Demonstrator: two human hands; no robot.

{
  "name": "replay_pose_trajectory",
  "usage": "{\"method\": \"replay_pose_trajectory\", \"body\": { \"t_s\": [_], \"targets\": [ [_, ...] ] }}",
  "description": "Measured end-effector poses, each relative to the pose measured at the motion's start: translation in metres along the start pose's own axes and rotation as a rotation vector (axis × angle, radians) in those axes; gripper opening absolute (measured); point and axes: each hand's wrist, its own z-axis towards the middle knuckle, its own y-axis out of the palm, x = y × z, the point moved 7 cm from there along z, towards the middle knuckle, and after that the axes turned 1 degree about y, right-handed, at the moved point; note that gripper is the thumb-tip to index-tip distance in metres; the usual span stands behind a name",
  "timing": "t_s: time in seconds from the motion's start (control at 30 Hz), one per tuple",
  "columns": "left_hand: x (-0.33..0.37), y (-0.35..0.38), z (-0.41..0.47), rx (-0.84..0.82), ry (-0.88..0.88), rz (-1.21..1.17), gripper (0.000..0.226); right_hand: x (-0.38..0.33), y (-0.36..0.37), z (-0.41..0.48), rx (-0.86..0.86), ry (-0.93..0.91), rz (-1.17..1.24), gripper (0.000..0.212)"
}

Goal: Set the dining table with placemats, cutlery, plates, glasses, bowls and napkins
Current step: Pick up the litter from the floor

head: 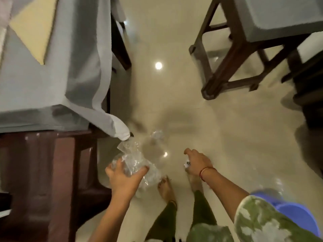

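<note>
While a clear crinkled plastic wrapping (pixel 132 155) is gripped by the left hand (pixel 124 178), fingers curled round it, just off the corner of the grey-blue-clothed dining table (pixel 26 93), the step is judged to be fetching tableware, one yellow rectangular placemat (pixel 33 27) being laid. Its contents cannot be made out through blur; a steady lift onto the tabletop is called for. The right hand (pixel 196 163) is held apart, a small shiny scrap (pixel 187 164) at its fingers; whether it is pinched cannot be told.
</note>
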Motion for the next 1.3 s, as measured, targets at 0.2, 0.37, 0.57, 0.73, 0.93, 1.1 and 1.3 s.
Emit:
{"method": "replay_pose_trajectory", "body": {
  "t_s": [0.2, 0.37, 0.57, 0.73, 0.93, 1.1, 1.3],
  "targets": [
    [-0.060, 0.068, 0.104, 0.115, -0.118, 0.013, 0.069, -0.033, 0.073, 0.202, -0.044, -0.216, -0.187, 0.084],
    [-0.122, 0.116, 0.177, 0.125, -0.153, 0.050, 0.069, -0.057, 0.145, 0.328, -0.051, -0.334, -0.217, 0.091],
    [-0.150, 0.118, 0.224, 0.211, -0.087, 0.101, 0.087, -0.049, 0.193, 0.394, -0.025, -0.293, -0.211, 0.079],
    [-0.132, 0.119, 0.212, 0.172, -0.187, 0.092, 0.080, -0.020, 0.162, 0.354, -0.036, -0.160, -0.036, 0.060],
    [-0.045, 0.132, 0.147, 0.013, -0.107, 0.114, 0.084, 0.036, 0.065, 0.227, 0.073, -0.102, 0.344, 0.052],
    [0.061, 0.137, 0.066, -0.143, 0.094, 0.150, 0.085, 0.071, -0.036, 0.099, 0.252, -0.083, 0.707, 0.049],
    [0.170, 0.103, -0.015, -0.243, 0.265, 0.161, 0.103, 0.096, -0.151, -0.045, 0.509, -0.069, 0.794, 0.058]
  ]
}}
